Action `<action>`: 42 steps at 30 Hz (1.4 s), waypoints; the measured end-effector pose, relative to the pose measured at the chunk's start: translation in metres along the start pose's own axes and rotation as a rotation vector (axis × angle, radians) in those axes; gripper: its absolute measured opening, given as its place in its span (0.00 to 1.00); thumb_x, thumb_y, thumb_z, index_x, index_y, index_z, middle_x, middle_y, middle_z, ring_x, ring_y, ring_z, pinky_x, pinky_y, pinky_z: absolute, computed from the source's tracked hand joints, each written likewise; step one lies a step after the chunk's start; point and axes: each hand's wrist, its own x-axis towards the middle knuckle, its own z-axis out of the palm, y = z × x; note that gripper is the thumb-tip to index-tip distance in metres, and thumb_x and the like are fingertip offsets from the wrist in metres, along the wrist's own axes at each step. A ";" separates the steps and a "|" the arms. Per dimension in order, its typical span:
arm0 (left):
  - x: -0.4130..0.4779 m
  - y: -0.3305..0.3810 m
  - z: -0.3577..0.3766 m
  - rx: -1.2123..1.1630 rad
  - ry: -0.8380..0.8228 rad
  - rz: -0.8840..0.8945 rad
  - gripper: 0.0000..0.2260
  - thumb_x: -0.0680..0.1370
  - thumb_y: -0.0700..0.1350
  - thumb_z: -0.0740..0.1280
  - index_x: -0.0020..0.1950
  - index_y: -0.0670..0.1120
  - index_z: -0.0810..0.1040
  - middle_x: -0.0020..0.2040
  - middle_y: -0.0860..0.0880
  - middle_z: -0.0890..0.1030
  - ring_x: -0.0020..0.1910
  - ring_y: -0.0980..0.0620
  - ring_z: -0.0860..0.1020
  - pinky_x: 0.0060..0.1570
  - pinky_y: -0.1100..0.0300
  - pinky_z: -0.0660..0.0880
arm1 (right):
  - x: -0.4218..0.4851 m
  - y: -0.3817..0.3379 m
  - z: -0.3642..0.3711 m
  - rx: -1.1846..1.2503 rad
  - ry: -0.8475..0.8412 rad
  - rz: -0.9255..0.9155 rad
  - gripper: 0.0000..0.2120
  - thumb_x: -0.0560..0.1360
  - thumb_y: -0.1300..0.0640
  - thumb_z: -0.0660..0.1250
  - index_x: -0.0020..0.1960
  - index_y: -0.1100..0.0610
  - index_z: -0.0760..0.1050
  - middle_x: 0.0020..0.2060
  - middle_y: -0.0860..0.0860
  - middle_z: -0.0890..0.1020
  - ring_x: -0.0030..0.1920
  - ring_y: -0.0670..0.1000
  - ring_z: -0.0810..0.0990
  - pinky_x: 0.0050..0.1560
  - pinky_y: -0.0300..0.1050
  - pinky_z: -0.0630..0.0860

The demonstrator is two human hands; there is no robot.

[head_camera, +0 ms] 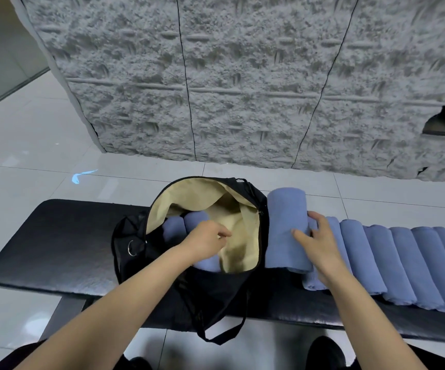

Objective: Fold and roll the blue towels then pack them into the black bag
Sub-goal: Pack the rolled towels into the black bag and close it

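Observation:
The black bag (pixel 217 295) with a beige lining lies open on the bench, its mouth facing up. Two rolled blue towels (pixel 178 227) lie inside it at the left. My left hand (pixel 206 240) is inside the bag's mouth, its fingers curled over the lining beside those rolls. A rolled blue towel (pixel 285 228) lies just right of the bag, raised above its neighbours. My right hand (pixel 320 243) grips its right side, thumb on top. A row of several more rolled blue towels (pixel 392 260) stretches to the right along the bench.
A long black padded bench (pixel 55 241) carries everything. Behind it stands a rough grey textured wall panel (pixel 242 89). The floor is glossy white tile (pixel 29 145). The bag's strap (pixel 221 335) hangs over the bench's near edge, and my dark shoes (pixel 325 353) show below.

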 end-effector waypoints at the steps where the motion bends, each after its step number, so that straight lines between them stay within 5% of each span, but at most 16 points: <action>1: -0.002 0.011 -0.001 -0.268 0.099 0.006 0.12 0.79 0.38 0.62 0.62 0.41 0.78 0.59 0.45 0.80 0.56 0.50 0.78 0.56 0.62 0.74 | -0.004 -0.009 0.000 0.047 0.005 -0.013 0.24 0.74 0.58 0.67 0.67 0.49 0.64 0.54 0.56 0.77 0.50 0.51 0.76 0.49 0.45 0.74; 3: -0.010 0.038 0.000 -0.657 0.167 0.036 0.10 0.79 0.39 0.63 0.58 0.40 0.79 0.54 0.43 0.81 0.49 0.52 0.80 0.49 0.64 0.77 | -0.015 -0.029 0.006 0.081 0.013 -0.058 0.23 0.74 0.58 0.69 0.65 0.51 0.64 0.48 0.56 0.77 0.43 0.47 0.75 0.41 0.39 0.73; 5: -0.014 0.060 0.007 -0.781 0.177 0.086 0.10 0.80 0.42 0.62 0.58 0.42 0.78 0.49 0.46 0.80 0.48 0.53 0.78 0.48 0.62 0.76 | -0.029 -0.048 0.018 -0.001 0.057 -0.150 0.23 0.72 0.58 0.70 0.64 0.52 0.64 0.45 0.50 0.76 0.41 0.46 0.75 0.36 0.35 0.69; 8: -0.018 0.073 0.015 -0.936 0.159 0.122 0.14 0.78 0.50 0.61 0.51 0.38 0.74 0.44 0.43 0.76 0.46 0.49 0.74 0.49 0.54 0.72 | -0.048 -0.063 0.039 -0.237 0.146 -0.326 0.25 0.70 0.53 0.71 0.63 0.50 0.63 0.53 0.47 0.76 0.48 0.52 0.76 0.40 0.45 0.72; 12: -0.021 0.064 0.011 -1.047 0.271 0.045 0.17 0.78 0.46 0.67 0.65 0.46 0.69 0.58 0.46 0.80 0.56 0.50 0.80 0.56 0.52 0.76 | -0.060 -0.063 0.062 -0.318 0.068 -0.409 0.25 0.71 0.49 0.70 0.64 0.51 0.64 0.57 0.48 0.77 0.54 0.52 0.77 0.44 0.47 0.73; 17: -0.010 0.023 -0.004 -1.138 0.273 -0.259 0.22 0.76 0.45 0.67 0.68 0.47 0.64 0.57 0.45 0.78 0.51 0.50 0.79 0.39 0.59 0.76 | -0.050 -0.054 0.075 -0.322 -0.210 -0.461 0.17 0.74 0.46 0.66 0.61 0.47 0.73 0.58 0.43 0.76 0.61 0.46 0.72 0.52 0.33 0.69; 21: 0.018 -0.003 -0.002 -1.158 0.128 -0.445 0.32 0.75 0.46 0.68 0.75 0.51 0.58 0.68 0.43 0.70 0.62 0.44 0.73 0.53 0.50 0.76 | -0.041 -0.043 0.062 -0.341 -0.079 -0.470 0.11 0.76 0.48 0.64 0.57 0.47 0.76 0.62 0.44 0.73 0.64 0.49 0.68 0.57 0.32 0.62; 23: 0.033 -0.005 0.007 -1.039 0.097 -0.485 0.34 0.76 0.45 0.66 0.76 0.55 0.51 0.72 0.45 0.63 0.67 0.42 0.68 0.61 0.45 0.71 | -0.036 -0.032 0.059 -0.517 -0.071 -0.426 0.15 0.77 0.47 0.62 0.63 0.45 0.72 0.68 0.47 0.67 0.67 0.53 0.63 0.64 0.43 0.63; 26: 0.049 -0.002 0.023 -0.485 0.152 -0.445 0.34 0.79 0.46 0.62 0.77 0.52 0.42 0.75 0.43 0.59 0.70 0.41 0.65 0.64 0.48 0.67 | -0.030 -0.015 0.063 -0.743 -0.216 -0.286 0.20 0.78 0.44 0.57 0.70 0.43 0.65 0.75 0.49 0.56 0.73 0.59 0.53 0.69 0.56 0.61; 29: 0.055 -0.002 0.038 0.181 0.183 -0.307 0.37 0.80 0.51 0.61 0.77 0.46 0.37 0.67 0.40 0.72 0.58 0.41 0.76 0.50 0.54 0.73 | -0.030 -0.008 0.068 -0.812 -0.257 -0.253 0.22 0.79 0.43 0.56 0.72 0.44 0.62 0.76 0.50 0.53 0.74 0.61 0.50 0.71 0.58 0.59; 32: 0.054 0.002 0.039 0.598 0.189 -0.209 0.35 0.80 0.57 0.59 0.77 0.49 0.41 0.68 0.39 0.67 0.60 0.43 0.73 0.48 0.54 0.72 | -0.031 -0.007 0.069 -0.805 -0.230 -0.210 0.23 0.79 0.43 0.56 0.72 0.45 0.60 0.76 0.52 0.52 0.73 0.63 0.51 0.69 0.59 0.61; 34: 0.052 0.000 0.035 0.745 0.133 -0.084 0.36 0.77 0.63 0.58 0.77 0.49 0.46 0.73 0.38 0.57 0.68 0.38 0.61 0.60 0.48 0.66 | -0.029 -0.004 0.068 -0.769 -0.214 -0.137 0.25 0.78 0.44 0.56 0.73 0.47 0.57 0.76 0.56 0.53 0.72 0.64 0.55 0.66 0.58 0.64; 36: 0.049 -0.006 0.027 0.768 -0.148 0.043 0.38 0.76 0.63 0.60 0.78 0.51 0.45 0.77 0.41 0.40 0.74 0.36 0.42 0.70 0.38 0.51 | -0.025 0.000 0.067 -0.747 -0.213 -0.056 0.30 0.78 0.45 0.58 0.75 0.49 0.51 0.74 0.59 0.56 0.68 0.65 0.63 0.61 0.56 0.68; 38: 0.045 -0.013 0.020 0.811 -0.393 0.091 0.40 0.75 0.63 0.61 0.78 0.54 0.42 0.75 0.46 0.30 0.72 0.39 0.30 0.70 0.35 0.39 | -0.021 0.001 0.066 -0.765 -0.227 -0.008 0.34 0.77 0.47 0.58 0.77 0.50 0.44 0.69 0.60 0.64 0.60 0.63 0.72 0.53 0.52 0.72; 42: 0.050 -0.019 0.030 0.992 -0.277 0.110 0.39 0.76 0.64 0.59 0.78 0.50 0.42 0.76 0.42 0.33 0.73 0.38 0.31 0.72 0.40 0.36 | -0.019 0.000 0.067 -0.947 -0.258 0.002 0.39 0.74 0.64 0.56 0.76 0.51 0.35 0.54 0.58 0.77 0.49 0.58 0.77 0.49 0.51 0.74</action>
